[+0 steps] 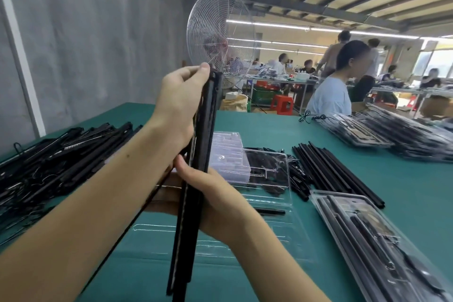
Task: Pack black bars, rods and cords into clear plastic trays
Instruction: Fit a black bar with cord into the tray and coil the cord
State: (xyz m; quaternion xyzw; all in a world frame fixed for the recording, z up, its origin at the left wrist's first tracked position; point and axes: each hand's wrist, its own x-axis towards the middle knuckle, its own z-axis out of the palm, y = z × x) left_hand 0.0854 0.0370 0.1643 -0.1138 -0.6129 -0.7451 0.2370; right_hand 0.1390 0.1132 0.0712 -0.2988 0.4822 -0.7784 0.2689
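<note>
Two hands grip one upright bundle of black bars (204, 130) above the table's (404, 191) near edge: left hand (180, 100) pinching its top, right hand (210, 201) wrapped around its middle. The bundle's lower end is cut off, and its bar count is unclear.

Green table (269, 125) bears heaped black bars (49, 167), clear trays (259, 174), loose rods (331, 169) and packed trays (397, 140).
</note>
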